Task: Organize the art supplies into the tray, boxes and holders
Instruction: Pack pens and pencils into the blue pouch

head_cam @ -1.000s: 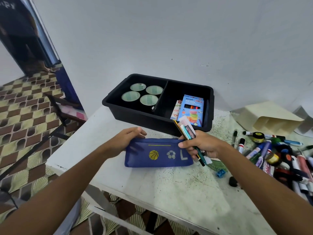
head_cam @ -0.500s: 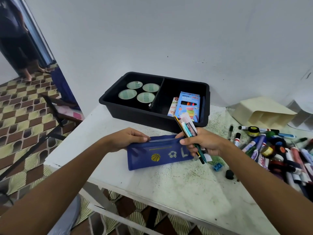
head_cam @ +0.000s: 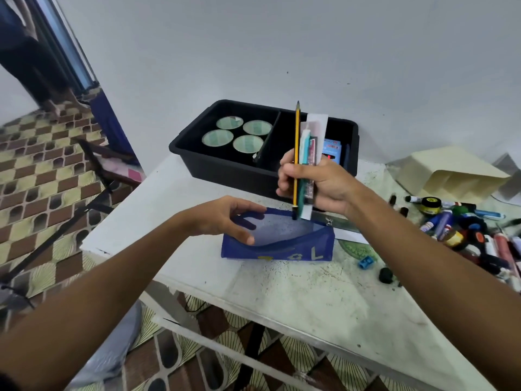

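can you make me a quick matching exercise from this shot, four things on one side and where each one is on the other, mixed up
Things:
1. tape rolls
2. bundle of pencils and pens
3. blue pencil case
4. blue sharpener

Places:
A. held upright in the right hand
B. lying loose on the table, right of the case
C. left compartment of the black tray
D. on the table, mouth held open by the left hand

Pairs: 1-C, 2-A, 3-D, 4-B
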Available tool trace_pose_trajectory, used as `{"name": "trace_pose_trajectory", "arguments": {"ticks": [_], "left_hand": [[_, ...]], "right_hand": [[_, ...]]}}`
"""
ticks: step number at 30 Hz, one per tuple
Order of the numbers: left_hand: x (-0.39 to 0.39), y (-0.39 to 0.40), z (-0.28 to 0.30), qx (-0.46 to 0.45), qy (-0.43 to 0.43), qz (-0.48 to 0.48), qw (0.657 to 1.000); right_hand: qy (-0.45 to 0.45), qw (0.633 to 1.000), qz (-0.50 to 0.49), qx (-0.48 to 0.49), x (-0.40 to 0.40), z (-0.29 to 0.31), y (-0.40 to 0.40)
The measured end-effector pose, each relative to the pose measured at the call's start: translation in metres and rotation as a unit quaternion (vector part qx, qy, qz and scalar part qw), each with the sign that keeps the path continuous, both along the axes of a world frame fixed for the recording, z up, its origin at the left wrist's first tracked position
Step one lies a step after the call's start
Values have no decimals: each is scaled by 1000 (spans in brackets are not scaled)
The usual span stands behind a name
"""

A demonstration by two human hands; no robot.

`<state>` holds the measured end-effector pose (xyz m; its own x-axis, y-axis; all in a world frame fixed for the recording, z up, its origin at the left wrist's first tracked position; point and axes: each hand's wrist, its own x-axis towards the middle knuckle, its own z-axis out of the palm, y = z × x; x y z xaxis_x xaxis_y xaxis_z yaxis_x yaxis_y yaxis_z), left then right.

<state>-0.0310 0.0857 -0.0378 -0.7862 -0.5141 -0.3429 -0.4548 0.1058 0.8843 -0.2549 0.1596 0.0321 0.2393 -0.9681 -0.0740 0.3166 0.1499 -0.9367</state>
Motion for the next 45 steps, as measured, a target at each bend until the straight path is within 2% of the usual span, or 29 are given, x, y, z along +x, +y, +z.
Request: {"name": "trace_pose_trajectory", "arguments": {"ticks": [3, 5, 7, 8, 10, 11, 12, 14, 16, 18, 20, 22, 24, 25, 26, 27, 28, 29, 30, 31, 34, 37, 39, 42, 45], "left_hand": [[1, 1, -2, 7, 4, -8, 1000], [0, 2, -2, 8, 14, -13, 1000], [0, 4, -3, 0, 34, -19, 999], [0, 5, -4, 2, 50, -19, 999], [1, 4, -5, 14, 63, -11, 998], [1, 2, -6, 15, 58, -11, 998], [2, 1, -6, 15, 49, -10, 999], [1, -2, -9, 18, 30, -11, 999], [0, -3, -10, 21, 26, -17, 999], [-1, -3, -10, 18, 22, -20, 999], [-2, -5, -10, 16, 21, -19, 999], [-2, -8, -8, 19, 25, -16, 999], [-4, -8, -6, 0, 21, 3, 1000], [-5, -6, -4, -43, 15, 27, 999], [-6, -3, -4, -120, 9, 55, 991], [-5, 0, -6, -229, 10, 81, 970], [-5, 3, -11, -360, 19, 88, 928], [-5, 6, -17, -481, 32, 74, 873], [-7, 11, -23, -557, 42, 46, 828], [-9, 15, -30, -589, 43, 14, 807], [-14, 25, -57, -575, -37, -52, 816], [-9, 26, -75, -551, -110, -62, 825], [-4, 22, -76, -534, -118, -55, 835], [-8, 20, -70, -538, -108, -50, 834], [-30, 24, -58, -564, -32, -36, 825]], "right_hand": [[75, 997, -7, -29, 14, -17, -10], [177, 984, 16, -28, 16, -29, -10], [311, 949, 51, -16, 17, -37, -7], [391, 917, 75, -12, 17, -40, -6], [568, 812, 131, -27, 19, -45, -5], [633, 756, 161, -40, 21, -46, -5], [668, 720, 184, -47, 24, -47, -4], [687, 696, 205, -37, 26, -47, -4], [686, 693, 220, -26, 25, -45, -4], [664, 708, 239, -29, 21, -43, -5], [611, 757, 227, -43, 16, -36, -3], [541, 820, 166, -82, 6, -28, 0], [506, 847, 105, -125, -6, -25, 6], [515, 841, 88, -136, -13, -26, 10], [541, 825, 80, -145, -18, -30, 16], [575, 800, 73, -156, -23, -37, 22], [604, 776, 62, -171, -28, -46, 28], [625, 755, 48, -190, -31, -58, 33], [642, 737, 28, -210, -33, -70, 36], [655, 720, 12, -227, -34, -81, 38], [680, 689, -5, -249, -25, -111, 39], [693, 669, -7, -269, -14, -130, 38], [689, 673, -11, -268, -10, -131, 37], [645, 710, -45, -280, -14, -126, 40], [602, 724, -106, -320, -30, -121, 51]]}}
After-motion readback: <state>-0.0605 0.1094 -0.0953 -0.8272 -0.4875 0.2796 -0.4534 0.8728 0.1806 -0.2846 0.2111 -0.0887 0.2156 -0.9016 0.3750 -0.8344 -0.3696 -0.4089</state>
